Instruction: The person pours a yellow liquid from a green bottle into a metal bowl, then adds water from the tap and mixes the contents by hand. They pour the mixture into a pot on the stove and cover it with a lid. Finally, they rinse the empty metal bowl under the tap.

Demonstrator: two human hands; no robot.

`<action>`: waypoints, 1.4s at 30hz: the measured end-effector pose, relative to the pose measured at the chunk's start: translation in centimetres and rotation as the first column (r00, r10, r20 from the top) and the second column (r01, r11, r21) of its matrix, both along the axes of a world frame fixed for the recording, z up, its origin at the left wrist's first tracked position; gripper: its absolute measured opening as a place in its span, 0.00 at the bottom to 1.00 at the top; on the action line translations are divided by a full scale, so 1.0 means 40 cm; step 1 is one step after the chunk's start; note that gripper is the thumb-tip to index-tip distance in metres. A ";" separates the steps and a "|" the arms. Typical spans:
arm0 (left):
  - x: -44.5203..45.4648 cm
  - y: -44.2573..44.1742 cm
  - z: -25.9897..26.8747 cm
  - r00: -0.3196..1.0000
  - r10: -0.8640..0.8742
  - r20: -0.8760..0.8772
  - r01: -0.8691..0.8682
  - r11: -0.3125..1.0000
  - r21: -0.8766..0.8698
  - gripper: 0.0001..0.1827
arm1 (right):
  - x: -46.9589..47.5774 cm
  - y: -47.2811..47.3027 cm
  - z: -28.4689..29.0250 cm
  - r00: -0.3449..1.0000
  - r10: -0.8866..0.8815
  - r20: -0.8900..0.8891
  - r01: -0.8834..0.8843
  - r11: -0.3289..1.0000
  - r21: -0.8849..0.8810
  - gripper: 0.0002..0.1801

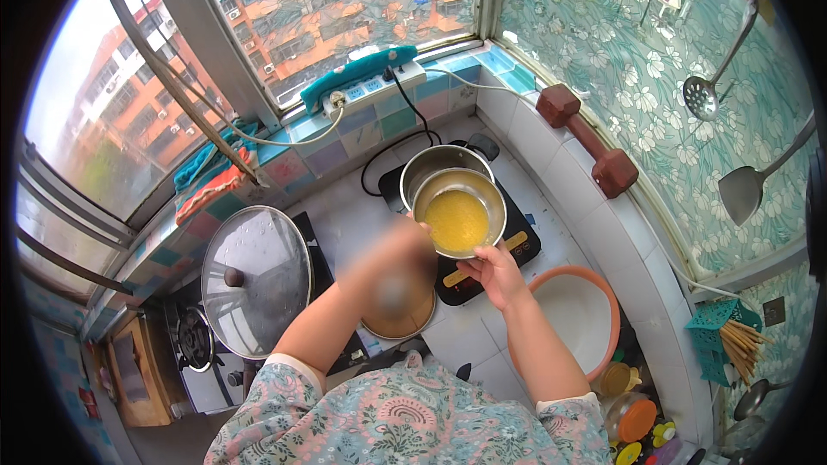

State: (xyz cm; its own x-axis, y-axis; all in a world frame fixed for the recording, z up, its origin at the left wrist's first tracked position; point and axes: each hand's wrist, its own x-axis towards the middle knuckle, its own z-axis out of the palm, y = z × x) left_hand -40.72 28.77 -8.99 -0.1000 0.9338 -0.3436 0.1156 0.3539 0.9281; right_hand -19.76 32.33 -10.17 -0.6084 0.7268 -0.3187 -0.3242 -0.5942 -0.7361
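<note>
A stainless steel bowl holding wet-looking yellow grains, probably millet, is tilted towards me. It overlaps a larger metal pot on a black induction cooker. My right hand grips the bowl's near right rim, thumb on top and fingers beneath. At its left side, my left hand has its fingertips on the rim, though a blur covers most of that hand. Below the left hand lies a round brown-toned disc with a rim, also partly blurred.
A large glass lid stands left, beside a gas burner. An orange-rimmed basin sits near my right forearm, with jars below. A power strip and cords line the back ledge. A dumbbell rests on the right ledge.
</note>
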 end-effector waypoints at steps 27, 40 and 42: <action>-0.003 0.381 -0.077 -0.454 0.129 -0.882 0.487 0.865 -0.124 0.26 | 0.126 0.014 0.006 0.990 -0.117 -0.075 0.110 0.989 -0.095 0.38; -0.083 0.339 -0.158 0.096 -0.059 -0.994 0.166 0.985 -0.042 0.13 | 0.131 -0.010 0.009 0.990 -0.138 -0.006 0.136 0.983 -0.126 0.34; -0.104 0.335 -0.171 0.181 -0.026 -0.983 0.090 0.996 -0.010 0.12 | 0.134 -0.014 0.013 0.989 -0.146 0.001 0.145 0.981 -0.130 0.34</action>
State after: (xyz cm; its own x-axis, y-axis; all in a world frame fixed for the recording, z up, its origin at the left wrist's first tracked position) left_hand -44.87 42.17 -15.81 -0.2710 0.9622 0.0261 0.9616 0.2694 0.0521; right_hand -14.40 31.76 -9.65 -0.5023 0.7608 -0.4109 -0.4199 -0.6300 -0.6533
